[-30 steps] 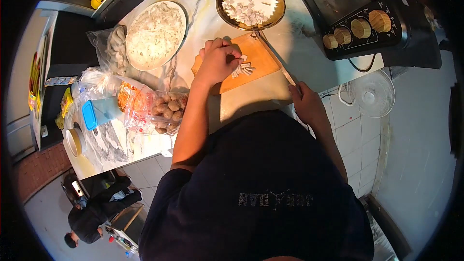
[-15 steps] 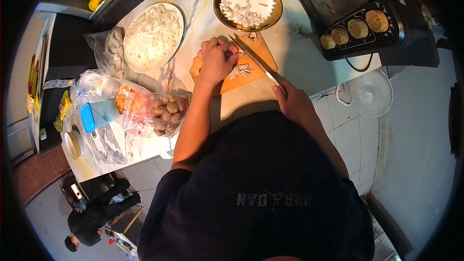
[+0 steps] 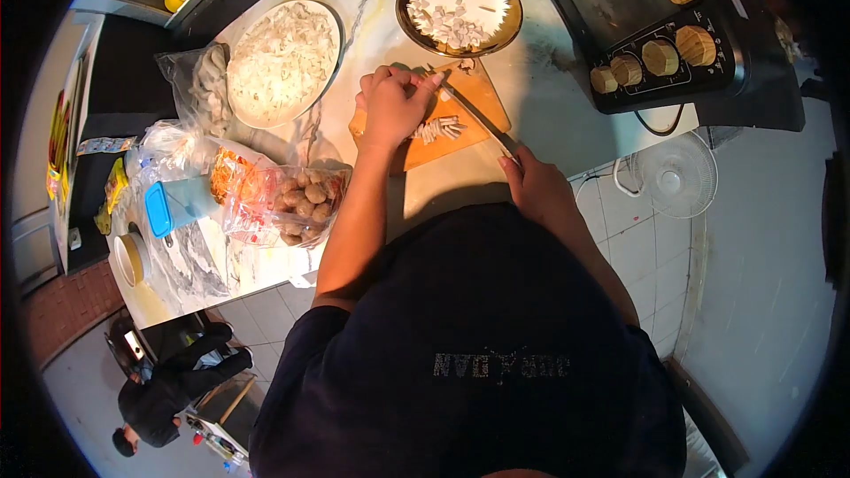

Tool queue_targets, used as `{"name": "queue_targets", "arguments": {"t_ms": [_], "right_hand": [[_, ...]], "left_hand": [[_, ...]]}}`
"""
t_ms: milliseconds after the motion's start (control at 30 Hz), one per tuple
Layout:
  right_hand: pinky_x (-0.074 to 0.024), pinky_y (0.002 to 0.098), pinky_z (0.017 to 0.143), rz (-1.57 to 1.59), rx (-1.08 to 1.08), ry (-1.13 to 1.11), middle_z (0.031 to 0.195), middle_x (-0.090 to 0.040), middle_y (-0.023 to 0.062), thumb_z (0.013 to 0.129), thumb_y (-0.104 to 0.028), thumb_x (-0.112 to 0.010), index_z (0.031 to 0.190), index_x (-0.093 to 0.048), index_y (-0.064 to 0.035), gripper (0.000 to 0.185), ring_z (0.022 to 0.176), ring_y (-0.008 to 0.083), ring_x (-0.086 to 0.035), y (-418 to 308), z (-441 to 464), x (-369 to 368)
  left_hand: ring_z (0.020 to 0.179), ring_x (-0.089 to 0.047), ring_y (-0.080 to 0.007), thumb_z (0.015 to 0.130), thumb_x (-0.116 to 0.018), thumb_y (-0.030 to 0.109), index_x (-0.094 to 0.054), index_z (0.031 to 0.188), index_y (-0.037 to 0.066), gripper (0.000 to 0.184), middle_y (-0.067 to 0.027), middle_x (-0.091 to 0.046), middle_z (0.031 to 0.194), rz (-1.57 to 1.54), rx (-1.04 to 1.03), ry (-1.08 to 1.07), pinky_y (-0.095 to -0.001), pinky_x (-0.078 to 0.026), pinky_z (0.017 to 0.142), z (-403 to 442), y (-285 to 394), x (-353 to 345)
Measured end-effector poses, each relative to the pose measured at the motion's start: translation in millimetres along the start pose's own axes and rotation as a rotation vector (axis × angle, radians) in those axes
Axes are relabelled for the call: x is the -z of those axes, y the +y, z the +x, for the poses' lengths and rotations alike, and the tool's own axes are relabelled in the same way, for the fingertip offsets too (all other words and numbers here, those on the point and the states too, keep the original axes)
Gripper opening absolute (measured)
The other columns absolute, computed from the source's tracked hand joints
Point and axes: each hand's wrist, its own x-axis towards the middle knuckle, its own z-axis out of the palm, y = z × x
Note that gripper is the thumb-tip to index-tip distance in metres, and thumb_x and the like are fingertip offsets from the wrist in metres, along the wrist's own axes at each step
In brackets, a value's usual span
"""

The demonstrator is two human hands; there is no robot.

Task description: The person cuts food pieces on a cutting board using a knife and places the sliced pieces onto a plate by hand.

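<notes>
My right hand (image 3: 538,184) grips the handle of a knife (image 3: 482,117), whose blade slants up and left across an orange cutting board (image 3: 481,99). Close to the blade's far end is my left hand (image 3: 395,108), its fingers bent together and the thumb side against the blade. What those fingers pinch, if anything, is hidden. Pale cut strips (image 3: 439,129) lie on the board just below the left hand. Beyond the board stands a dark-rimmed plate (image 3: 414,38) holding small pale diced pieces (image 3: 456,31).
A big plate of white shreds (image 3: 283,62) stands left, beside a plastic bag (image 3: 208,88). Nearer are bagged meatballs (image 3: 305,204), orange shreds (image 3: 237,181) and a blue-lidded container (image 3: 159,210). An appliance with wooden knobs (image 3: 660,57) sits right. Another person (image 3: 164,398) is lower left.
My left fingertips have moved up to the blade, uncovering more of the strips. The knife has turned slightly and its far end is now partly behind those fingers.
</notes>
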Motion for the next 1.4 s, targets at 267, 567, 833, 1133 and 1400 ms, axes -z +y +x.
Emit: {"name": "queue_targets", "arguments": {"t_ms": [267, 567, 833, 1133, 1400], "right_hand": [[-0.0485, 0.0585, 0.076, -0.039, -0.089, -0.102, 0.087, -0.065, 0.0316, 0.103, -0.041, -0.04, 0.105, -0.046, -0.0009, 0.04, 0.087, 0.0508, -0.062, -12.6, 1.3, 4.8], [-0.0486, 0.0551, 0.078, 0.024, -0.041, -0.12, 0.089, -0.065, 0.0322, 0.103, -0.041, -0.04, 0.105, -0.048, 0.0038, 0.045, 0.089, 0.0512, -0.062, -5.2, 10.4, 4.8], [-0.0487, 0.0555, 0.083, 0.129, -0.046, -0.159, 0.096, -0.067, 0.0297, 0.102, -0.045, -0.039, 0.11, -0.054, 0.0015, 0.049, 0.096, 0.0491, -0.062, -10.5, 6.0, 13.0], [-0.0504, 0.0559, 0.08, 0.101, -0.06, 0.009, 0.088, -0.067, 0.0278, 0.101, -0.045, -0.043, 0.112, -0.055, -0.003, 0.045, 0.09, 0.0482, -0.064, 0.3, 0.4, 5.7], [-0.0502, 0.0552, 0.081, 0.157, -0.158, 0.007, 0.091, -0.068, 0.026, 0.101, -0.045, -0.044, 0.11, -0.056, -0.003, 0.045, 0.093, 0.0474, -0.064, 3.4, -5.1, 20.6]], "left_hand": [[0.105, -0.044, -0.0319, 0.071, -0.079, 0.057, -0.073, 0.077, 0.012, 0.046, -0.009, -0.06, 0.101, -0.032, 0.117, -0.033, -0.0442, -0.029, 0.087, 7.4, -1.0, -11.8], [0.106, -0.043, -0.0319, 0.076, -0.075, 0.057, -0.073, 0.077, 0.012, 0.045, -0.011, -0.06, 0.101, -0.053, 0.105, 0.105, -0.0464, -0.028, 0.091, 3.3, -6.2, -26.7], [0.105, -0.044, -0.0308, 0.078, -0.075, 0.051, -0.074, 0.083, 0.012, 0.039, -0.0094, -0.059, 0.1, -0.115, 0.053, 0.047, -0.0444, -0.03, 0.09, -2.5, -8.9, -2.0], [0.105, -0.045, -0.0268, 0.073, -0.083, 0.031, -0.077, 0.09, 0.021, 0.021, -0.0012, -0.056, 0.102, -0.017, -0.21, -0.047, -0.0417, -0.032, 0.09, -10.9, -15.3, -3.9], [0.104, -0.045, -0.0271, 0.077, -0.08, 0.028, -0.073, 0.104, 0.027, 0.028, -0.0023, -0.055, 0.103, -0.025, -0.305, -0.072, -0.0431, -0.033, 0.087, 0.8, -10.3, -8.0]]}}
